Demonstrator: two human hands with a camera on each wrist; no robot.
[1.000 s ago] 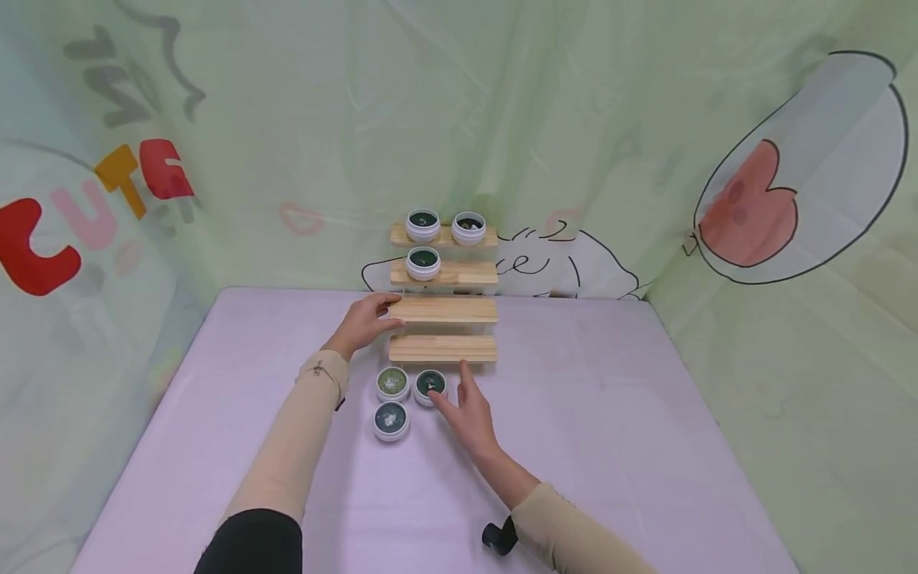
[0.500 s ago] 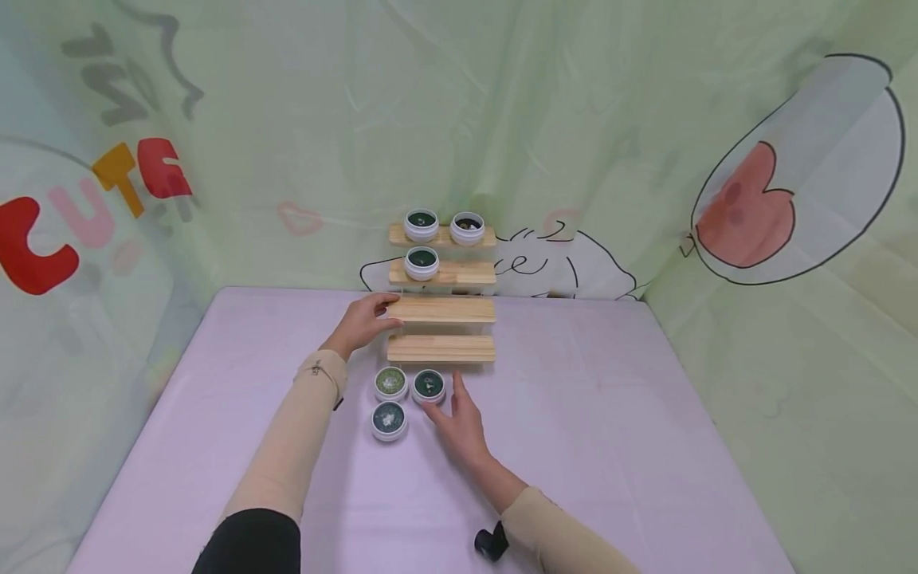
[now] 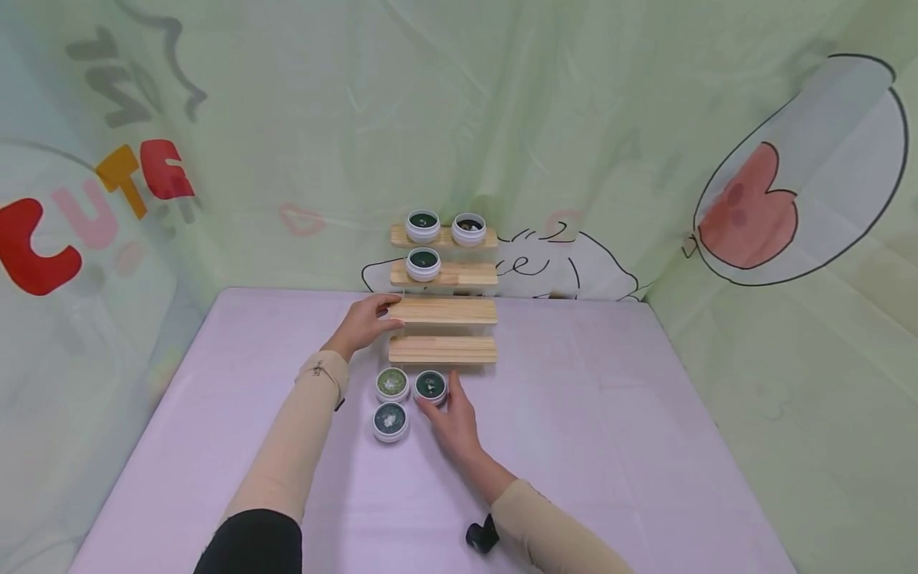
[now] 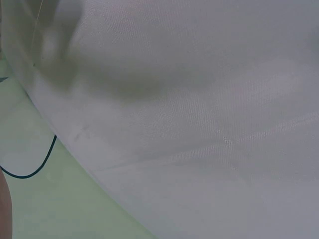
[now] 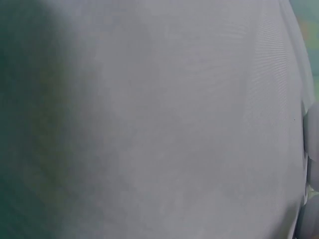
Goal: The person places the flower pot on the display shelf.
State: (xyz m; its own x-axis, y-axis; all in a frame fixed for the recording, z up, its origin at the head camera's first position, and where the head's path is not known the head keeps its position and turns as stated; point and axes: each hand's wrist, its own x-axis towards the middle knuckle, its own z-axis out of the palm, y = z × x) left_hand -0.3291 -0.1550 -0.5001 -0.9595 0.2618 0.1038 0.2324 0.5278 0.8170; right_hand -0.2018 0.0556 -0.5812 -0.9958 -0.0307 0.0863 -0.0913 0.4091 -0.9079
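At the left end of the third board of a tiered wooden display stand (image 3: 445,311), my left hand (image 3: 362,321) grips the board between thumb and fingers. My right hand (image 3: 453,421) holds a small white jar with dark green contents (image 3: 430,386), thumb at its near side and fingers along its right; the jar is on the table just in front of the lowest board. Beside it on the left are a jar with light green contents (image 3: 391,383) and, nearer, a jar with grey-green contents (image 3: 390,419). The left wrist view shows mostly tablecloth and a skin-coloured edge (image 4: 5,209).
Two jars, left (image 3: 423,227) and right (image 3: 469,230), stand on the top board, and another jar (image 3: 423,265) on the left of the second board. A lilac cloth covers the table (image 3: 610,414). Printed green curtains (image 3: 323,119) enclose the back and sides.
My right hand has shifted left and slightly nearer, its thumb and fingers closing around the dark green jar. The left hand stays on the stand. The jars have not visibly moved.
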